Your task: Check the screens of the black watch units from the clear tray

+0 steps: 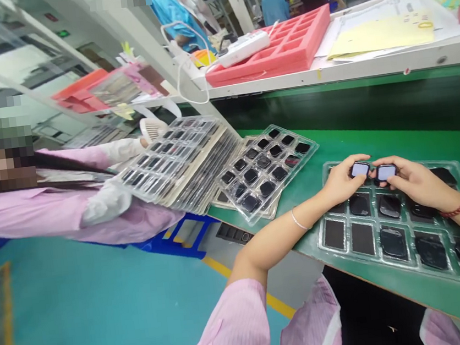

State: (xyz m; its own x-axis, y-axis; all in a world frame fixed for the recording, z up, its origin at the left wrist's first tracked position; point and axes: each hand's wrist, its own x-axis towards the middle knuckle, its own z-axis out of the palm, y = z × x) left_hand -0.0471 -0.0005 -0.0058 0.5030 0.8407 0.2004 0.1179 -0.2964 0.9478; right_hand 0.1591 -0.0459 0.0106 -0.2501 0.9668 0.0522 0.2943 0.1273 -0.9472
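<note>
My left hand (345, 180) is closed on a small square watch-like piece (360, 170) with a pale face. Close beside it, my right hand (420, 181) grips a second such piece (386, 173), also pale-faced. Both pieces are held nearly side by side over a clear plastic tray (350, 258) on the green table. Dark squarish pieces, such as one near the tray's front (393, 241), lie in several of its compartments. Left of my hands, another clear tray (262, 161) of dark pieces rests tilted on other trays.
A tall stack of trays (200, 170) stands at the left, beside a person in pink sleeves (105, 209). Above the green table (397, 145), a shelf holds a red foam tray (270, 51), a white power strip (244, 48) and papers (380, 33).
</note>
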